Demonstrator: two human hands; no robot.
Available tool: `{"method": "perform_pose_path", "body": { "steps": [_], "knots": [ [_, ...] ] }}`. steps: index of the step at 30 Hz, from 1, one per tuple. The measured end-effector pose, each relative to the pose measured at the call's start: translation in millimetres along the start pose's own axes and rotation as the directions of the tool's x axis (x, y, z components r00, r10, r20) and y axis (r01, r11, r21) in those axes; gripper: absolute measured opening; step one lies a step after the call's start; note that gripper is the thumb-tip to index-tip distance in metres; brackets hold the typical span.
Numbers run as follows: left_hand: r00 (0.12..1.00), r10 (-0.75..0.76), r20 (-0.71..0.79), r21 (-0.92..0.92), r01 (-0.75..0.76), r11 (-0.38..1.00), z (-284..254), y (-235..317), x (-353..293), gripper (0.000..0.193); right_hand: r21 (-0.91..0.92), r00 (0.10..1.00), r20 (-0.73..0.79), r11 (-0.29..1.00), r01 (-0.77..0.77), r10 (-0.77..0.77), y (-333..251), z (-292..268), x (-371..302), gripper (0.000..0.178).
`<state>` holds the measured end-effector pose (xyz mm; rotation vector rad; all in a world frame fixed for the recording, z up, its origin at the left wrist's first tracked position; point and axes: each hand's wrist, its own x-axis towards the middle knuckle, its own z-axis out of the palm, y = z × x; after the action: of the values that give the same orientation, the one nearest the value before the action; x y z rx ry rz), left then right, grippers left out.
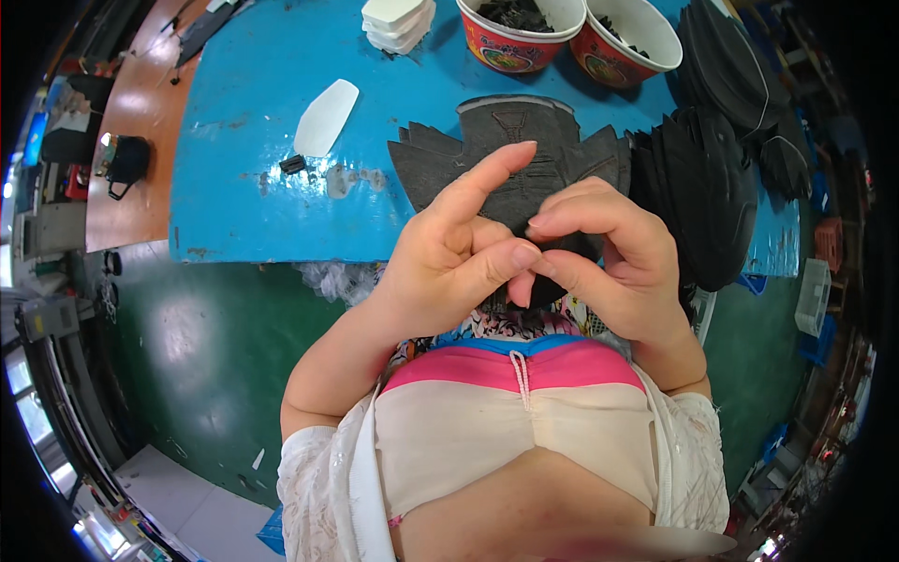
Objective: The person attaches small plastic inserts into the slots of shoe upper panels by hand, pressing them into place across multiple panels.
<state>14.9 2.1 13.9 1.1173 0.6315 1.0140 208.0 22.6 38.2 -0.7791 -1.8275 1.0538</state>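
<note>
My left hand and my right hand meet in front of my chest, over the near edge of the table. Thumb and curled fingers pinch on my left hand, while its index finger points up and outward. My right hand pinches with thumb and index finger, its tips touching the left thumb. Whatever lies between the fingertips is too small and hidden to name. Just behind and below the hands are flat dark grey shaped pieces, fanned out on the table and partly covered by my fingers.
The blue table carries two red-and-white tubs holding black bits. Stacked black moulded pieces lie at right. A white stack, a white flat piece and a small black piece sit further left.
</note>
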Motion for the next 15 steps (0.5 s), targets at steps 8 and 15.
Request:
{"method": "perform_pose_path", "body": {
  "steps": [8, 15],
  "knots": [
    [0.984, -0.177, -0.012, -0.040, 0.176, 0.984, 1.2, 1.1, 2.7, 0.063, 0.092, 0.994, 0.058, 0.991, -0.100, 0.095, 8.7, -2.5, -11.9, 0.020],
    [0.973, 0.050, -0.227, 0.283, 0.017, 0.959, 0.4, 2.9, -9.6, 0.039, -0.366, 0.938, -0.347, 0.917, -0.160, 0.025, 36.8, -15.6, -27.2, 0.017]
  ]
}}
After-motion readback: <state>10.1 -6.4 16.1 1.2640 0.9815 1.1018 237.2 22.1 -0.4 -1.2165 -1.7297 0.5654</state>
